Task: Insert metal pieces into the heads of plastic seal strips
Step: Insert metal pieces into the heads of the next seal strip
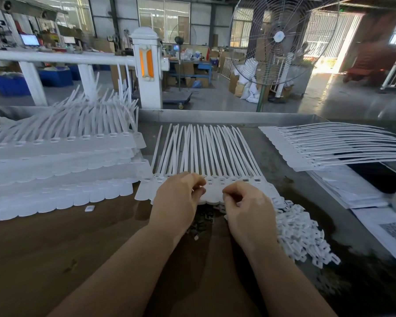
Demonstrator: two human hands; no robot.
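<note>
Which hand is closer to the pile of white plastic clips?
Right. The right hand sits at the edge of the pile of white plastic clips; the left hand is farther left.

Two bare forearms are showing in the head view, reaching up from the bottom edge toward the row of white strips (pixel 206 152). No sleeves are covering them; both are uncovered as far as the frame's edge. The left hand (pixel 177 195) and right hand (pixel 247 207) are wearing no gloves, rings, watch or wristband.
</note>
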